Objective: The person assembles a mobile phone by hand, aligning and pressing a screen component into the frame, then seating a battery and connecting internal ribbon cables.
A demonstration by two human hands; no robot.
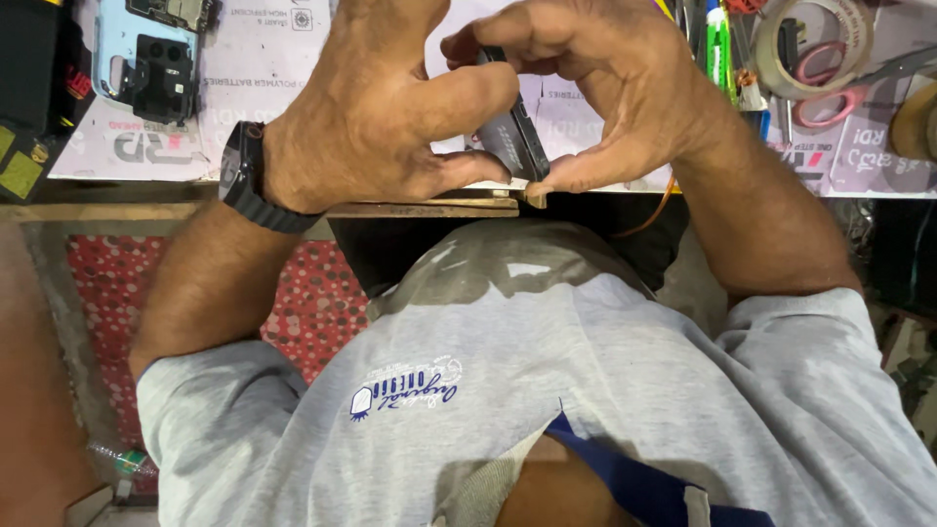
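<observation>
- While both hands meet above the edge of the bench (293, 59), a dark, slim phone (512, 132) stands on edge between them, tilted, at the upper middle of the frame.
- The left hand (376, 107) curls over from the left; its thumb presses against the phone's left side and its lower fingers reach the phone's bottom corner, so it pinches the phone.
- The right hand (595, 88) arches over from the right; its fingertips grip the phone's top end and its thumb runs along under the lower end, also pinching the phone.
- A black wristwatch (246, 181) sits on the left wrist.
- At the upper left of the frame lies a light blue phone back cover (122, 39) with a dark camera block, on a printed white mat.
- At the upper right lie a roll of tape (815, 44), pink-handled scissors (830, 98) and green-capped pens (719, 44), well apart from the hands.
- Lower in the frame is the person's grey shirt (586, 390), and at lower left a red spotted cloth (312, 303).
</observation>
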